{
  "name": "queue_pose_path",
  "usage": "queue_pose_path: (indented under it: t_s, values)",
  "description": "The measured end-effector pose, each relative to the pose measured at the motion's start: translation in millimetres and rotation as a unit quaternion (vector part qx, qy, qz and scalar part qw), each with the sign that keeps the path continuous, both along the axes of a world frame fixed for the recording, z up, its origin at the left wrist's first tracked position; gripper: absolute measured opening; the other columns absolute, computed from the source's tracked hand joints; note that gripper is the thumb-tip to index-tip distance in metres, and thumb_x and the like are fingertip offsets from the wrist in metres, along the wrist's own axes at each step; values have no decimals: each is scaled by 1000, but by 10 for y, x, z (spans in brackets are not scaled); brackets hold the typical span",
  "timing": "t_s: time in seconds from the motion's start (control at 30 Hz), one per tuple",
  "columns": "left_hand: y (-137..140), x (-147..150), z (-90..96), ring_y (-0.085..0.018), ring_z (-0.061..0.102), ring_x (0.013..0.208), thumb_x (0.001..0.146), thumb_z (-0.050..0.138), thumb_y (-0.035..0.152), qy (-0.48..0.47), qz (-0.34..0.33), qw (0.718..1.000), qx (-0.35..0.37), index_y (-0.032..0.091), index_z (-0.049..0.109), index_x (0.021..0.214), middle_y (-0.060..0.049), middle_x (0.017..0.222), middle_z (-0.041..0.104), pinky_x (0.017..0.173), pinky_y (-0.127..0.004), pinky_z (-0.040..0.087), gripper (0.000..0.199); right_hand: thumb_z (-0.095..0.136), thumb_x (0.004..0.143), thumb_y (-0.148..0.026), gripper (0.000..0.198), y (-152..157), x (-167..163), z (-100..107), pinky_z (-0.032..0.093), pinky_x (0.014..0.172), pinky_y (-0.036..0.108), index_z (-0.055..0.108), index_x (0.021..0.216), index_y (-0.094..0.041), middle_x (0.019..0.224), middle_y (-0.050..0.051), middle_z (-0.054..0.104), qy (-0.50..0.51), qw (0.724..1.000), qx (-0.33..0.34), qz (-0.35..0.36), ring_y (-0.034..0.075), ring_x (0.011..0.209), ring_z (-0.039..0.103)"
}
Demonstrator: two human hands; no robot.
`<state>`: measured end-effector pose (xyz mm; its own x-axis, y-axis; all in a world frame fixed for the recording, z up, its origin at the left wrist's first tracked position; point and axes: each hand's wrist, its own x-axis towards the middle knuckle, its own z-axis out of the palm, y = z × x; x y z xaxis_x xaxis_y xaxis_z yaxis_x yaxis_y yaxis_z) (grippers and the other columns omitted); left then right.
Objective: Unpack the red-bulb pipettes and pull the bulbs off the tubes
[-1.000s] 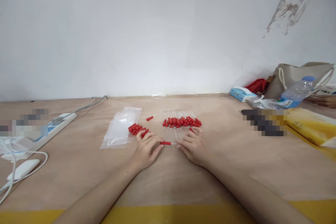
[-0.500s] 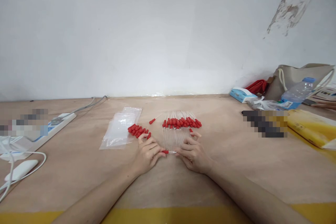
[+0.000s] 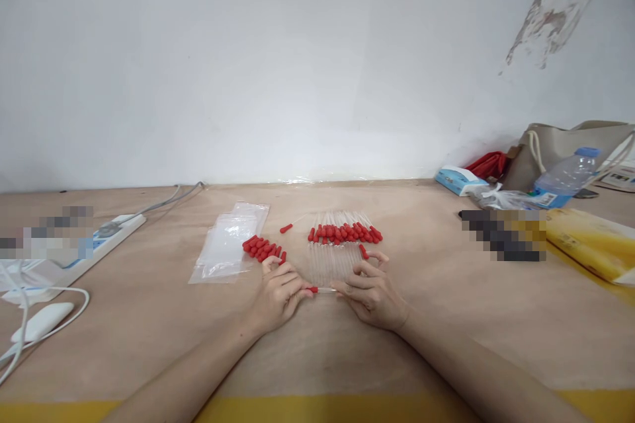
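Note:
My left hand (image 3: 282, 292) is closed, pinching a red rubber bulb (image 3: 313, 289). From the bulb a clear dropper tube (image 3: 326, 290) runs level to my right hand (image 3: 374, 292), whose thumb and fingers are closed on it. A single red bulb (image 3: 364, 252) is by the raised fingers of my right hand; whether they touch it I cannot tell. Just beyond my hands lies a row of bare clear tubes (image 3: 331, 263). Behind it, droppers with red bulbs (image 3: 344, 233) lie side by side. A pile of loose red bulbs (image 3: 261, 248) sits beyond my left hand.
Clear plastic bags (image 3: 225, 248) lie left of the bulb pile, and one lone dropper (image 3: 286, 229) lies behind it. A power strip (image 3: 89, 256) with cables is at left. To the right are a yellow packet (image 3: 590, 241), a water bottle (image 3: 568, 175) and a tissue pack (image 3: 459, 180).
My right hand has shifted slightly right, away from my left hand, and more of the tube shows between them. The red bulb by its raised fingers is more visible.

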<state>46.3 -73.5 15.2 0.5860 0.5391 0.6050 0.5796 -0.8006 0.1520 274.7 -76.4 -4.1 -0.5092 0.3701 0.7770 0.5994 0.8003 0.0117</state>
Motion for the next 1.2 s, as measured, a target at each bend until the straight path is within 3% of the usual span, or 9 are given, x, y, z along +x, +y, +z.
queue_pose_path:
  t_s: [0.13, 0.23, 0.37, 0.53, 0.67, 0.8, 0.93, 1.2]
  values:
    - [27, -82, -16, -14, 52, 65, 84, 51, 25, -17, 15, 1000, -15, 21, 63, 77, 1, 65, 64, 75, -35, 32, 15, 53, 80, -20, 20, 37, 82, 5, 18, 90, 40, 64, 94, -30, 60, -6, 60, 10, 1000, -2, -7, 11, 70, 47]
    - [126, -230, 34, -14, 55, 68, 83, 51, 25, -114, 59, 992, -18, 19, 64, 80, -2, 72, 65, 68, -30, 40, 14, 54, 80, -21, 18, 82, 150, 31, 20, 88, 38, 65, 89, -30, 59, -5, 58, 52, 998, -27, -39, 12, 69, 47]
    - [320, -492, 194, -16, 57, 78, 81, 49, 31, -239, 222, 945, -14, 19, 66, 89, -4, 86, 64, 71, -27, 45, 21, 51, 80, -23, 17, 129, 96, 84, 21, 87, 37, 65, 91, -26, 62, -2, 60, 80, 989, -94, -81, 12, 68, 48]
    - [624, -899, 176, -18, 56, 75, 76, 44, 33, -255, 361, 895, -66, 18, 63, 99, -6, 83, 60, 66, -29, 47, 33, 48, 79, -17, 16, 204, -129, 145, 22, 88, 35, 63, 84, -21, 61, -2, 60, 102, 980, -110, -129, 12, 66, 49]
    - [825, -1084, 1, -16, 57, 65, 73, 47, 37, -252, 369, 886, -126, 17, 50, 110, -4, 80, 62, 61, -27, 46, 43, 48, 77, -14, 15, 277, -282, 143, 20, 90, 38, 61, 71, -19, 60, -1, 59, 47, 986, -40, -156, 12, 66, 47]
    - [873, -1076, -55, -17, 58, 69, 72, 49, 42, -172, 377, 899, -141, 19, 54, 97, -3, 85, 64, 61, -26, 44, 34, 48, 75, -14, 14, 305, -376, 84, 19, 91, 41, 57, 65, -17, 61, 0, 58, -15, 983, 0, -181, 13, 68, 44]
    - [822, -1040, 0, -18, 60, 74, 75, 46, 44, -138, 366, 907, -154, 21, 60, 83, -2, 84, 66, 65, -26, 43, 28, 51, 77, -22, 14, 273, -400, 45, 18, 91, 43, 58, 67, -18, 64, 1, 59, -29, 983, -33, -177, 14, 71, 44]
    - [759, -1033, 39, -23, 59, 92, 82, 34, 45, -122, 382, 906, -136, 20, 63, 96, -6, 97, 67, 75, -29, 42, 40, 51, 76, -53, 35, 205, -421, 59, 15, 92, 49, 63, 79, -20, 76, 3, 60, -49, 982, -101, -153, 18, 80, 46]
